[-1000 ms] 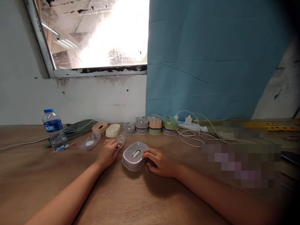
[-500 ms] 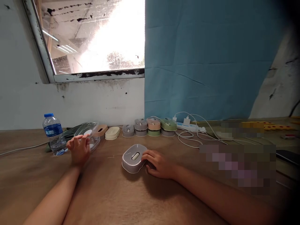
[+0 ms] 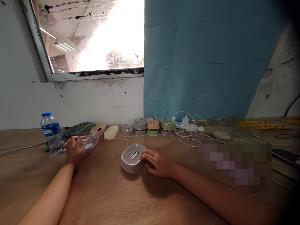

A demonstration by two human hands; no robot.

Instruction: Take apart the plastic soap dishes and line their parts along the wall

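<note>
My right hand (image 3: pixel 154 162) grips the right side of a grey oval-cornered plastic box (image 3: pixel 128 158), fingers on its rim and thumb lower down. A slot in its top shows a pale piece inside. The box tilts slightly, with a shadow under it. On the left, my left hand (image 3: pixel 75 150) has its fingers closed at the near-left edge of a clear plastic lid (image 3: pixel 93 142). That lid lies low over the tabletop, with a round white patch showing through it. My fingers partly hide the lid's edge.
A water bottle (image 3: pixel 52 134) stands beside my left hand, before a dark green cloth (image 3: pixel 78 129). Along the wall are a peach slotted cover (image 3: pixel 98 130), stacked cream pieces (image 3: pixel 111 132) and several coloured boxes (image 3: pixel 152 125). A power strip (image 3: pixel 187 126) with loose white cables lies further right.
The clear lid has come down from a raised, tilted position to lie flatter, with my left hand lowered slightly. My right hand and the grey box look unchanged.
</note>
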